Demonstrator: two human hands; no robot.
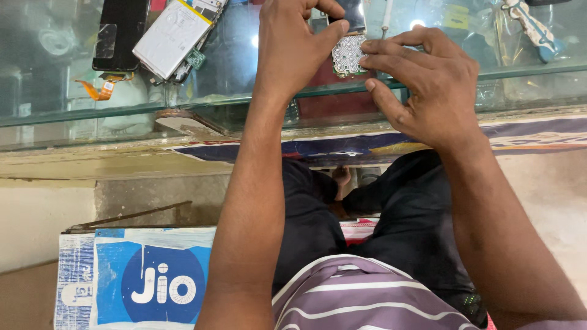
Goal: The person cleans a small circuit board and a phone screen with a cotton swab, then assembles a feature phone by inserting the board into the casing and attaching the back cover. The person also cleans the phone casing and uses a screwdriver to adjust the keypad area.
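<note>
My left hand (293,52) is up at the far edge of the glass worktop (244,91), fingers clamped round a small phone circuit board with a pale dotted keypad grid and a dark screen above it (348,52). Thumb lies across the top of the board, the other fingers wrap it from behind. My right hand (428,85) comes in from the other side; its fingers are close together w/ the tips touching the right edge of the keypad grid, index on top. Whether they pinch a small part or only press on the edge I can't tell, the tips cover that spot.

The board sits above the glass, held between both hands, not lying flat.

To do this well, I judge: keep the left grip on the board edges only, off the contacts, and brace both wrists on the worktop rim so the right tips work steady. Light pressure, no bending the board.

To the left on the glass lie an opened phone w/ a white rectangular battery (174,36) and a black phone back w/ an orange flex ribbon (116,36). A thin metal screwdriver shaft (386,15) stands just right of the board. Below, by my knees, a blue and white printed box (140,281).
</note>
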